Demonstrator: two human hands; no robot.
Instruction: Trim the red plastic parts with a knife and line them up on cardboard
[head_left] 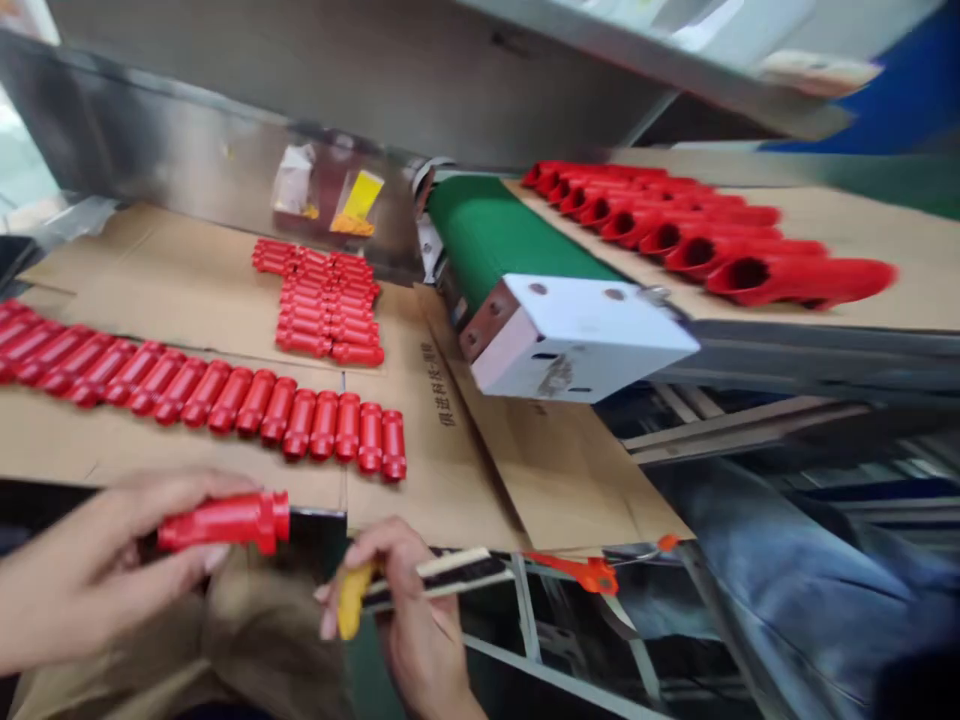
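Red tubes on cardboard beside a green conveyor belt

Nearest the viewer, the left hand (105, 570) grips a red tube (221, 522) between thumb and fingers, its collared end directed right, just off the near edge of the cardboard-covered table (420, 510). The right hand (420, 620) is closed around a slim two-pronged tool (457, 562), prongs pointing right; a yellow piece (352, 600) shows at its fingers, its kind unclear. At the near right corner of the cardboard lies an orange-red piece (592, 573), partly over the edge. Blue cloth (810, 600), blurred, fills the lower right.

Beyond the hands, a row of red tubes (225, 400) runs side by side from the table's left edge toward its middle, slanting nearer on the right. Farther back, a compact block of red tubes (322, 300) lies in two columns. To its right, the green belt (510, 225) ends at a white end block (585, 340). On a cardboard-topped surface right of the belt, red open-ended parts (795, 275) form a line. At the far side, two small bags (360, 200) are near the metal panel (225, 140).
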